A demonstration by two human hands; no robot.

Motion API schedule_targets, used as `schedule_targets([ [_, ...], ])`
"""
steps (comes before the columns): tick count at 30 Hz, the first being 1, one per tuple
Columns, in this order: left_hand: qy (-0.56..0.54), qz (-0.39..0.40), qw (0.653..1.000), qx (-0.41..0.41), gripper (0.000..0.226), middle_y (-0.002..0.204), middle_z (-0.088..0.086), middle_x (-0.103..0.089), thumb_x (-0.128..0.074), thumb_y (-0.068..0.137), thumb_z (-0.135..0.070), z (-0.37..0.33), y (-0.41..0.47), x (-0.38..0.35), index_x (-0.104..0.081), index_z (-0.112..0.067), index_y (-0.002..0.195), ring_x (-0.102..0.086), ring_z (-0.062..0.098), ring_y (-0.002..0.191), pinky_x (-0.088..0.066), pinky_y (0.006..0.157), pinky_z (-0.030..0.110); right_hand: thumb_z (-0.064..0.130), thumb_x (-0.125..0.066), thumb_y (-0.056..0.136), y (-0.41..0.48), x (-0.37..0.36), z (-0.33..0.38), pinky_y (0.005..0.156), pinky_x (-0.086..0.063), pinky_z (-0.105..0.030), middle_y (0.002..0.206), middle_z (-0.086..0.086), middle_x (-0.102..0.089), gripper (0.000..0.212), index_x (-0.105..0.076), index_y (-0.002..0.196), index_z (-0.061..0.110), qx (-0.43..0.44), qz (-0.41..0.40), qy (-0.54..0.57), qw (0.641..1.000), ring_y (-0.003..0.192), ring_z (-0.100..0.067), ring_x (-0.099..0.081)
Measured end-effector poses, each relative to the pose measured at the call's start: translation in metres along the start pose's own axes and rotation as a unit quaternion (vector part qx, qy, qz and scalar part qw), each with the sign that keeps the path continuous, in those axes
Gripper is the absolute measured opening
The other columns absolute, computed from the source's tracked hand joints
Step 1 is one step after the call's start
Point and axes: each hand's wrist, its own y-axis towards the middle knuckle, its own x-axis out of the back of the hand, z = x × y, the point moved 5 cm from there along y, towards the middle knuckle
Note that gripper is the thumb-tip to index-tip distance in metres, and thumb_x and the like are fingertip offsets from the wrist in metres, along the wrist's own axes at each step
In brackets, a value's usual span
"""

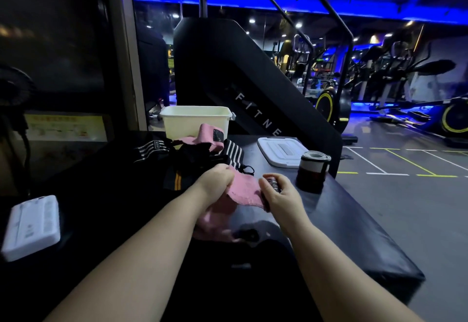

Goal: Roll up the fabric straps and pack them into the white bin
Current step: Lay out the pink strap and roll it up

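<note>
Right now, gripping a pink strap (244, 190) with both hands, low over the near middle of the worktop (342, 210). Got the left hand (217, 177) fisted round the strap's upper left part, fingers curled, grip tight on the fabric. Got the right hand (281, 192) pinching the strap's right end, thumb and fingers wrapped round a small roll with a dark label, grip narrow and full. Trailing the loose tail down toward the near side, under the left wrist, to a blurred dark end. Over at the far edge of the worktop, spotting the white bin (196, 121), upright and uncovered, contents not clear. Seeing a second pink strap (210, 135) draped against the bin's near wall, on top of a heap of unrolled straps (195, 155): a black strap with white stripes (234, 153), a black strap with orange stripes (177, 181) nearer, just left of the left hand. Finding the white lid (281, 152) flat on the worktop, right of the heap. Just nearer than the lid, catching one rolled strap (314, 167) standing on end, dark with a pale band, right of the right hand and apart from it. Way off left, near side, noting a white device (33, 225) lying flat. Beyond the bin, a black stair machine (253, 81) lettered FITNE
</note>
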Motion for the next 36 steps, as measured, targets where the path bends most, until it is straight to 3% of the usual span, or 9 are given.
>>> schedule_targets([
  [3, 0.129, -0.007, 0.991, -0.023, 0.027, 0.068, -0.003, -0.061, -0.044, 0.058, -0.040, 0.000, 0.009, 0.013, -0.055, -0.018, 0.067, -0.055, 0.022, 0.071, -0.045, 0.070, 0.031, 0.032, -0.078, 0.079, 0.004, 0.015, -0.008, 0.074, -0.057, -0.047, 0.088, -0.009, -0.068, 0.020, -0.062, 0.088, 0.024, -0.011, -0.020, -0.019, 1.000, 0.082, -0.030, -0.067],
  [6, 0.238, 0.026, 0.971, -0.008, 0.036, 0.079, -0.007, -0.068, -0.053, 0.054, -0.052, 0.009, 0.011, 0.016, -0.063, -0.027, 0.078, -0.064, 0.018, 0.085, -0.051, 0.082, 0.033, 0.020, -0.084, 0.074, 0.005, 0.028, -0.014, 0.060, -0.055, -0.035, 0.086, -0.013, -0.063, 0.032, -0.059, 0.095, 0.018, -0.031, -0.006, -0.002, 1.000, 0.070, -0.022, -0.062],
  [11, 0.381, 0.079, 0.921, 0.007, 0.051, 0.100, -0.010, -0.066, -0.068, 0.060, -0.060, 0.027, -0.003, -0.009, -0.063, -0.035, 0.103, -0.061, 0.016, 0.096, -0.050, 0.088, 0.031, 0.006, -0.090, 0.062, 0.003, 0.057, -0.030, 0.068, -0.060, -0.035, 0.086, -0.006, -0.070, 0.054, -0.060, 0.105, 0.020, -0.065, 0.014, -0.063, 0.996, 0.077, -0.017, -0.070],
  [14, 0.432, 0.099, 0.896, -0.033, 0.054, 0.116, -0.007, -0.063, -0.064, 0.073, -0.065, 0.030, -0.010, -0.028, -0.058, -0.036, 0.118, -0.058, 0.020, 0.111, -0.044, 0.095, 0.032, 0.000, -0.089, 0.059, -0.004, 0.071, -0.032, 0.060, -0.059, -0.028, 0.086, -0.004, -0.071, 0.059, -0.060, 0.106, 0.022, -0.065, 0.025, -0.108, 0.992, 0.072, -0.010, -0.070],
  [18, 0.468, 0.113, 0.870, -0.110, 0.056, 0.130, -0.004, -0.052, -0.054, 0.084, -0.065, 0.025, -0.012, -0.053, -0.048, -0.036, 0.132, -0.045, 0.022, 0.124, -0.030, 0.102, 0.039, -0.001, -0.087, 0.063, -0.011, 0.094, -0.029, 0.055, -0.048, -0.010, 0.083, -0.002, -0.072, 0.053, -0.061, 0.103, 0.021, -0.042, 0.029, -0.159, 0.986, 0.060, 0.002, -0.066],
  [21, 0.492, 0.133, 0.850, -0.134, 0.055, 0.132, -0.002, -0.046, -0.048, 0.089, -0.063, 0.025, -0.014, -0.070, -0.040, -0.040, 0.138, -0.039, 0.021, 0.128, -0.025, 0.105, 0.042, 0.001, -0.086, 0.066, -0.014, 0.111, -0.029, 0.055, -0.047, -0.008, 0.088, -0.010, -0.072, 0.050, -0.060, 0.105, 0.019, -0.034, 0.030, -0.177, 0.983, 0.058, -0.002, -0.067],
  [26, 0.499, 0.130, 0.838, -0.180, 0.046, 0.135, -0.003, -0.044, -0.040, 0.095, -0.059, 0.019, -0.023, -0.096, -0.045, -0.040, 0.136, -0.037, 0.021, 0.128, -0.025, 0.103, 0.042, 0.022, -0.090, 0.063, -0.012, 0.139, -0.033, 0.065, -0.041, -0.003, 0.089, 0.005, -0.070, 0.049, -0.060, 0.101, 0.028, -0.003, 0.013, -0.297, 0.955, 0.076, -0.009, -0.064],
  [31, 0.498, 0.127, 0.837, -0.186, 0.048, 0.144, -0.009, -0.040, -0.033, 0.097, -0.057, 0.019, -0.025, -0.112, -0.040, -0.042, 0.142, -0.031, 0.019, 0.133, -0.024, 0.106, 0.042, 0.037, -0.087, 0.066, -0.012, 0.159, -0.038, 0.077, -0.041, -0.027, 0.096, 0.006, -0.064, 0.047, -0.057, 0.102, 0.033, -0.011, 0.009, -0.369, 0.929, 0.088, -0.016, -0.059],
  [36, 0.494, 0.128, 0.840, -0.186, 0.050, 0.144, -0.011, -0.039, -0.033, 0.096, -0.060, 0.021, -0.022, -0.113, -0.038, -0.043, 0.143, -0.030, 0.018, 0.134, -0.024, 0.107, 0.042, 0.022, -0.086, 0.067, -0.008, 0.169, -0.029, 0.092, -0.044, -0.034, 0.110, -0.004, -0.064, 0.055, -0.063, 0.118, 0.023, 0.026, -0.044, -0.413, 0.909, 0.106, -0.025, -0.058],
])
